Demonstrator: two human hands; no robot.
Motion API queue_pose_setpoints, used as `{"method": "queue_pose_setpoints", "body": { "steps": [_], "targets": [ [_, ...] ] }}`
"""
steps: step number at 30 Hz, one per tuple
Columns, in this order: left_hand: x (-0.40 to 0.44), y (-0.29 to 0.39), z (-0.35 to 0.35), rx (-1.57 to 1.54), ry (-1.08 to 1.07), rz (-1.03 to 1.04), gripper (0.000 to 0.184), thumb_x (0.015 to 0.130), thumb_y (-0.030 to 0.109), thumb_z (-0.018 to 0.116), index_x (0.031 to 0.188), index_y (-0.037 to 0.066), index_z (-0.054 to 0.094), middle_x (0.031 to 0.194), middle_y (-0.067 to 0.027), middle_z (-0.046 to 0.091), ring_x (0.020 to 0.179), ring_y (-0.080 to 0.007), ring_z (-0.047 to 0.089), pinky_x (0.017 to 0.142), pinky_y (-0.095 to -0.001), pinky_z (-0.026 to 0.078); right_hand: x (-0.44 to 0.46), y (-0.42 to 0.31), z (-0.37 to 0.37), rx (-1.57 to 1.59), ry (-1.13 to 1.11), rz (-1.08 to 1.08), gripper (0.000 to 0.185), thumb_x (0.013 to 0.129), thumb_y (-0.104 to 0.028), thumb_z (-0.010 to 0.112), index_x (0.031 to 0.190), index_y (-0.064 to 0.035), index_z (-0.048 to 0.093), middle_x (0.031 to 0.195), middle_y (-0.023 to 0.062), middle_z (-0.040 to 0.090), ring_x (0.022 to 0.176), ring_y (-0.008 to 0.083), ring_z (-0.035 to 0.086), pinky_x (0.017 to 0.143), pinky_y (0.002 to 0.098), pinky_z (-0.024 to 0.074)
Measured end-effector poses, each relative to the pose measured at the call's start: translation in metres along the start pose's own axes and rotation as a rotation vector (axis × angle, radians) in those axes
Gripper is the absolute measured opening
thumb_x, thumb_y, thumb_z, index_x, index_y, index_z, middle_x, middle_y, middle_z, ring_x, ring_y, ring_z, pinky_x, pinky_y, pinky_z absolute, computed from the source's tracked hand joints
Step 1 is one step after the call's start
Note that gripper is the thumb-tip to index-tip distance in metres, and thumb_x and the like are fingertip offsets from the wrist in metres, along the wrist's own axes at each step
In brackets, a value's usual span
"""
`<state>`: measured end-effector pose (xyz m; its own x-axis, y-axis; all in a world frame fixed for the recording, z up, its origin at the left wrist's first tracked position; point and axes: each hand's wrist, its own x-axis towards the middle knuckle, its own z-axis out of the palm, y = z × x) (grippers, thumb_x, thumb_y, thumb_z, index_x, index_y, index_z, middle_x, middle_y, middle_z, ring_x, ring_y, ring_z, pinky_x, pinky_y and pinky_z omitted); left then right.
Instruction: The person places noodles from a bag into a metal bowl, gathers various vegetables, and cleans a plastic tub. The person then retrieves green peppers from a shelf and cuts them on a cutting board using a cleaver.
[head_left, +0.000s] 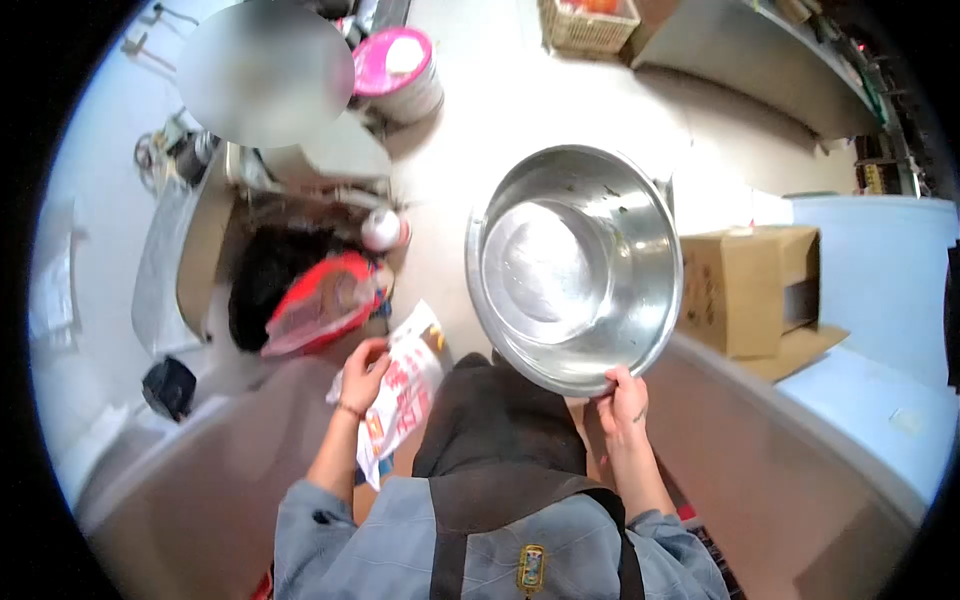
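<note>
The head view showed us our right hand point(622, 400) clamped on the near rim of a large steel basin point(545, 270), the thumb over the rim and the other fingers curled beneath it. The basin was tilted, its mouth towards us, reaching well beyond the fingertips; a few small dark specks clung to its inner wall, and we could not tell whether its shiny bottom was wet. Our left hand point(364, 376) had its fingers bent at the upper left edge of a white bag point(405, 385) with red print; we could not tell whether they pinched it. Farther left, a red container point(345, 325) had translucent plastic in it. Beyond stood a bucket point(408, 98), a white item point(404, 56) on its pink lid point(375, 62). A basket point(588, 32) held something orange-red, and an open cardboard box point(752, 295) lay right of the basin.
</note>
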<state>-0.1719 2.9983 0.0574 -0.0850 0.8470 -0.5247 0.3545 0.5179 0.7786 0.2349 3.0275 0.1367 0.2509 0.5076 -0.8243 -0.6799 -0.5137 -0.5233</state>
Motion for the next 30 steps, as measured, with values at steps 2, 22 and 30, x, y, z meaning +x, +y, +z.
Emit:
{"method": "queue_pose_setpoints", "body": {
  "steps": [2, 22, 30],
  "targets": [
    [0.004, 0.01, -0.013, -0.175, 0.043, -0.11, 0.026, 0.087, 0.008, 0.057, 0.112, 0.001, 0.056, 0.096, -0.0049, 0.062, 0.086, -0.0131, 0.061, 0.075, -0.0263, 0.049, 0.024, -0.038, 0.047, -0.048, -0.038, -0.015, 0.03, 0.075, -0.001, 0.053, 0.104, 0.0048, 0.051, 0.095, 0.0108, 0.057, 0.085, 0.0215, 0.057, 0.076, 0.0345, 0.0496],
    [0.611, 0.521, -0.125, -0.534, -0.107, 0.258, 0.035, 0.089, 0.014, 0.06, 0.121, 0.003, 0.051, 0.116, -0.0051, 0.055, 0.101, -0.0144, 0.057, 0.084, -0.028, 0.048, 0.305, -0.331, 0.506, -0.05, -0.03, -0.122, 0.022, 0.073, -0.002, 0.052, 0.093, 0.0063, 0.05, 0.072, 0.0103, 0.058, 0.044, 0.0157, 0.052, 0.031, 0.0266, 0.0387],
    [0.801, 0.551, -0.148, -0.418, 0.062, -0.05, 0.033, 0.087, 0.016, 0.063, 0.116, 0.004, 0.055, 0.108, -0.0054, 0.061, 0.094, -0.015, 0.059, 0.079, -0.0284, 0.05, 0.506, -0.48, 0.719, -0.103, -0.187, -0.062, 0.037, 0.074, -0.001, 0.052, 0.108, 0.0091, 0.045, 0.087, 0.0173, 0.06, 0.067, 0.0284, 0.064, 0.051, 0.0384, 0.0553]
  ]
}}
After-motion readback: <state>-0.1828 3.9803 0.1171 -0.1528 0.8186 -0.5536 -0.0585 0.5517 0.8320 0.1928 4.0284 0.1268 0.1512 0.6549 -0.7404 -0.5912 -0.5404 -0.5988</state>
